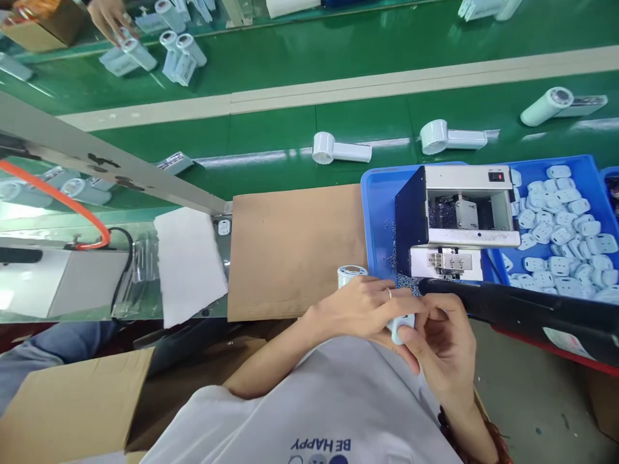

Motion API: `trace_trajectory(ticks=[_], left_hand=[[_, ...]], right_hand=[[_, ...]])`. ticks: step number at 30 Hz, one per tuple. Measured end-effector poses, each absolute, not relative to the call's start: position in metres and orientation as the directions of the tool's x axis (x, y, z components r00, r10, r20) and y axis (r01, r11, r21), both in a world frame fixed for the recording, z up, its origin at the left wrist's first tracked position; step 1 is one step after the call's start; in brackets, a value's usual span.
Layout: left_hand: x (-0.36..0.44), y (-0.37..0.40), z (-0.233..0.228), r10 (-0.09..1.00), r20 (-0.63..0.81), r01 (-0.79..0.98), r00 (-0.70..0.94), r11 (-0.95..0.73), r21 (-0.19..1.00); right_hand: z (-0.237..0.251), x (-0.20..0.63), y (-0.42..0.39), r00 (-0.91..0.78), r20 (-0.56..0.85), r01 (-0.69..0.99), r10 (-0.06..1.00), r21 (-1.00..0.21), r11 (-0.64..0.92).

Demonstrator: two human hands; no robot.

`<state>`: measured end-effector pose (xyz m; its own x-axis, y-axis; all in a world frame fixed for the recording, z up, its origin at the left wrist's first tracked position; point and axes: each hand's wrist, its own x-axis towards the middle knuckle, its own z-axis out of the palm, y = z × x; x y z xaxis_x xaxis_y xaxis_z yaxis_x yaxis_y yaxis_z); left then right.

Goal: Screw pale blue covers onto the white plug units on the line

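My left hand [370,306] is closed round a white plastic device, whose round head [352,273] sticks out past the knuckles; most of its body is hidden under the hand. A small pale plastic cap [403,327] shows between the two hands, at the near end of the device. My right hand [443,345] pinches this cap between thumb and fingers. I cannot tell whether the cap is seated on the device or only touching it. Both hands are above my lap, at the near edge of the brown cardboard sheet [294,251].
Right of the cardboard, a screw feeder [469,206] stands over a blue tray [374,212] with loose screws. A blue bin [583,162] holds many pale caps. A long black object [522,312] crosses near my right hand. White devices [345,150] lie on the green belt. Another person's hand [110,18] is across.
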<state>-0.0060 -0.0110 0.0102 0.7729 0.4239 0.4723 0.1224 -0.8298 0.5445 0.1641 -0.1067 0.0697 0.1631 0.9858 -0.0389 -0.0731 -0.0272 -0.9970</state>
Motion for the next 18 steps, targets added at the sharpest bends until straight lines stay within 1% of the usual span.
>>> trace_trajectory(ticks=[2, 4, 7, 10, 13, 15, 18], left_hand=[[-0.007, -0.01, 0.01, 0.399, 0.499, 0.102, 0.769, -0.848, 0.52], [-0.007, -0.009, 0.009, 0.397, 0.508, 0.102, 0.764, -0.852, 0.513], [-0.005, -0.009, 0.007, 0.438, 0.476, 0.107, 0.762, -0.811, 0.575], [-0.004, -0.009, 0.01, 0.462, 0.436, 0.076, 0.772, -0.749, 0.659], [-0.006, -0.009, 0.016, 0.457, 0.377, 0.11, 0.806, -0.74, 0.664], [-0.009, -0.008, 0.02, 0.451, 0.337, 0.123, 0.827, -0.729, 0.674], [-0.01, -0.008, 0.02, 0.458, 0.309, 0.086, 0.834, -0.66, 0.746]], right_hand=[[0.07, 0.165, -0.107, 0.136, -0.025, -0.033, 0.99, -0.999, -0.021], [0.068, 0.164, -0.109, 0.149, -0.006, -0.002, 0.989, -1.0, -0.005], [0.063, 0.167, -0.112, 0.181, 0.029, 0.051, 0.983, -0.999, 0.021], [0.063, 0.176, -0.112, 0.098, -0.013, 0.075, 0.995, -0.997, -0.02], [0.067, 0.18, -0.111, 0.047, -0.089, 0.083, 0.995, -0.992, -0.093], [0.068, 0.175, -0.111, 0.084, -0.107, 0.093, 0.991, -0.989, -0.115], [0.065, 0.164, -0.114, 0.24, -0.061, 0.113, 0.969, -0.989, -0.091]])
